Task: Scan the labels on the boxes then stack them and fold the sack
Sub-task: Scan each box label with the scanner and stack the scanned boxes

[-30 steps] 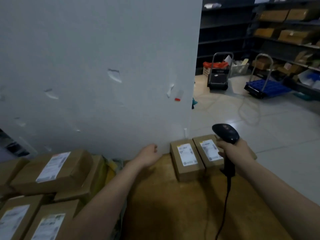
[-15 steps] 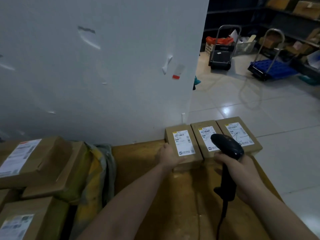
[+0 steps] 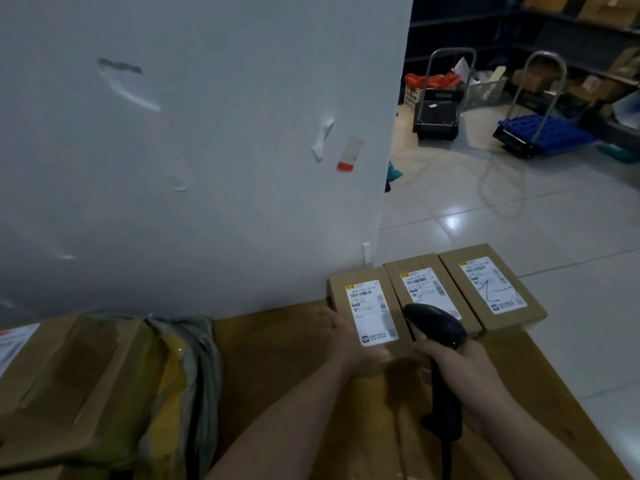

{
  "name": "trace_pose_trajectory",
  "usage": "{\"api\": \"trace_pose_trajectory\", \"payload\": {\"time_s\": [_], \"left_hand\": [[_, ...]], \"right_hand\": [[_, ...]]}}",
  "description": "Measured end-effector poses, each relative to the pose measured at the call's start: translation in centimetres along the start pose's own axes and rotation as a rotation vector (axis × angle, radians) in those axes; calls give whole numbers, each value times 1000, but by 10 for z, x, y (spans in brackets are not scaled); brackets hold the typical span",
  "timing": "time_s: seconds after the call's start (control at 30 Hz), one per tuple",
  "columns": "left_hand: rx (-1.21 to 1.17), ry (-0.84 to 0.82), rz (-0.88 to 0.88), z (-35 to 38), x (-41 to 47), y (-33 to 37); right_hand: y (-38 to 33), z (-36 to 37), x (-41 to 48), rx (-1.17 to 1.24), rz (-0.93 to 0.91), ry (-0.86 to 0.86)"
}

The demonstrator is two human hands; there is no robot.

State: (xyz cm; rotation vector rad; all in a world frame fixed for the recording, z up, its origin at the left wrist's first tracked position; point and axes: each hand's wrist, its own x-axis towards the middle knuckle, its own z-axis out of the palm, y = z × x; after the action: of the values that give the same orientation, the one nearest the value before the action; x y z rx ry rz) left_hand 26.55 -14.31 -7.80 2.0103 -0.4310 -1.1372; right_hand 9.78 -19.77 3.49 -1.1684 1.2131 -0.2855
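Observation:
Three small cardboard boxes with white labels lie side by side at the far right of the brown table [image 3: 277, 368]: left box [image 3: 372, 308], middle box [image 3: 424, 282], right box [image 3: 491, 282]. My left hand [image 3: 349, 337] grips the near left corner of the left box. My right hand [image 3: 467, 372] holds a black barcode scanner [image 3: 436, 327] by its handle, its head above the middle box's near end. A yellow and grey sack [image 3: 180, 382] lies crumpled at the left, against larger cardboard boxes [image 3: 69, 386].
A white wall [image 3: 207, 150] stands right behind the table. To the right is tiled floor [image 3: 519, 230] with a black trolley [image 3: 438, 112], a blue platform cart [image 3: 540, 133] and dark shelves of boxes [image 3: 588, 29]. The scanner's cable hangs down near the table's front.
My left hand moved from the bare table onto the left box's near corner. The view tilted down and closer, and the scanner came over the boxes.

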Motion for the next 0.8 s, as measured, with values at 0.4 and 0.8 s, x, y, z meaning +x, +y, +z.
{"api": "trace_pose_trajectory", "payload": {"time_s": [0.4, 0.8], "left_hand": [[50, 92, 51, 14, -13, -22], [29, 162, -46, 15, -11, -20]], "right_hand": [[-14, 46, 17, -235, -41, -70], [-7, 44, 9, -334, -82, -28]]}}
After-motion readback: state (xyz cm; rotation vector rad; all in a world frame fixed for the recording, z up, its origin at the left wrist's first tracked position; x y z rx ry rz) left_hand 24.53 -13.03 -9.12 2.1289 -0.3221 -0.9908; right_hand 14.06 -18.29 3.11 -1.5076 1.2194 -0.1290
